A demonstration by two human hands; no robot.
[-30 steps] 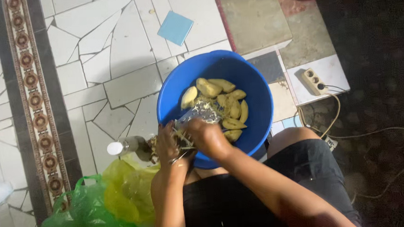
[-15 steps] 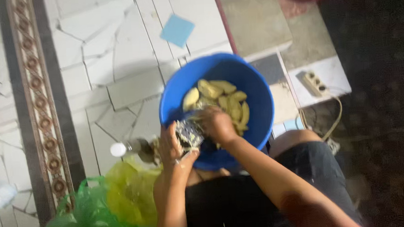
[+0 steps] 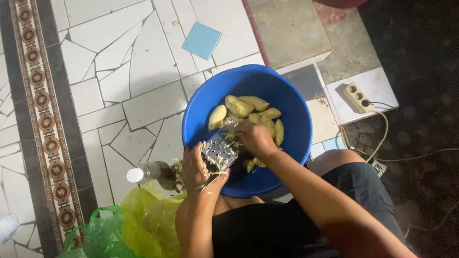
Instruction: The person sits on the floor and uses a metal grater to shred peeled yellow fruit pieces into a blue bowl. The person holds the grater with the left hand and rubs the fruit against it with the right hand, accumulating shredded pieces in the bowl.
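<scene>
Grater of metal leans over the blue basin's near rim, clamped in my left hand, while my right hand presses a peeled piece against it.

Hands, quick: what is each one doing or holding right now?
Left hand: closed on the metal grater, propped over the blue bowl.
Right hand: closed at the grater's top; what it holds is hidden.

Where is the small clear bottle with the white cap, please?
In the head view, the small clear bottle with the white cap lies on the tiled floor, beside the left hand.
</scene>
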